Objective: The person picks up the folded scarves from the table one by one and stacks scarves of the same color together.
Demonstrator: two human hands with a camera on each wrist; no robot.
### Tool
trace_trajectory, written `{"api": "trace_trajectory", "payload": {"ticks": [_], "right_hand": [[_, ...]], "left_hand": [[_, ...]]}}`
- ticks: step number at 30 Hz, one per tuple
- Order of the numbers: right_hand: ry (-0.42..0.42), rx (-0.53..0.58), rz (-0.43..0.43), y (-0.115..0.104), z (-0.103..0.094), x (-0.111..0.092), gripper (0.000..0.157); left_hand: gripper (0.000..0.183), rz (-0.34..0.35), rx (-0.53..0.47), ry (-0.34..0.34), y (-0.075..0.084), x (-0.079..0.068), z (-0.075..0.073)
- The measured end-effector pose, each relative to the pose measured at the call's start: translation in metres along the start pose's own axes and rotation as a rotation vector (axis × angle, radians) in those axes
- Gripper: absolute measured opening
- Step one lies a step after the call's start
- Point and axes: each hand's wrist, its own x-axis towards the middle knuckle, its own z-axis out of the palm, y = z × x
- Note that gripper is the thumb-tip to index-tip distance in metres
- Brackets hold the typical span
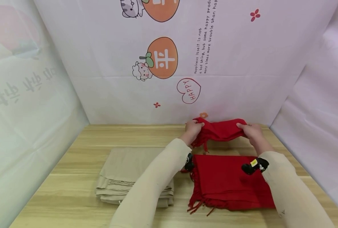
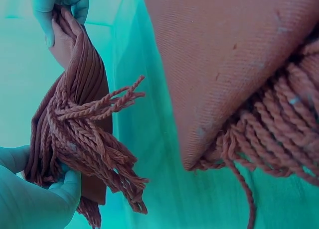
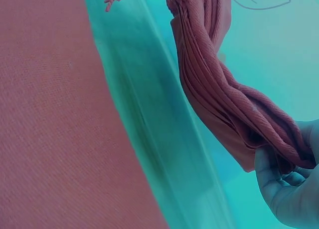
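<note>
A red fringed scarf, gathered into a layered strip, is held up near the back wall. My left hand grips its fringed end, and braided tassels hang beside the fingers in the left wrist view. At the other end my right hand pinches the folds between thumb and fingers; the right wrist view shows the stacked layers running into that hand. Below both hands lies a folded red scarf on the table, its fringe along the left side. Whether the two red pieces are joined cannot be seen.
A folded beige cloth with a short fringe lies left of the red one, partly covered by my left sleeve. The wooden table meets a printed white back wall, with pale cloth walls on either side.
</note>
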Motion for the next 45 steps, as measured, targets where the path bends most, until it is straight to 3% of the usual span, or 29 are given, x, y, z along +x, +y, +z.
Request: {"api": "trace_trajectory", "payload": {"ticks": [10,17,26,34,45], "right_hand": [[0.022,0.040,-0.039,-0.011,-0.005,-0.006,0.044],[-0.003,-0.025,-0.052,-0.015,-0.012,-0.017,0.065],[-0.036,-0.059,-0.091,-0.021,-0.023,-0.031,0.080],[-0.041,-0.089,-0.128,-0.020,-0.032,-0.044,0.084],[-0.062,-0.100,-0.173,-0.014,-0.044,-0.061,0.081]], "left_hand": [[0.036,0.031,-0.017,0.005,0.009,-0.008,-0.006],[0.038,0.051,0.002,-0.003,0.014,-0.019,-0.009],[0.040,0.092,0.021,-0.019,0.022,-0.034,-0.013],[0.041,0.072,-0.038,-0.044,0.024,-0.045,-0.016],[0.039,0.122,-0.043,-0.064,0.021,-0.066,-0.019]]}}
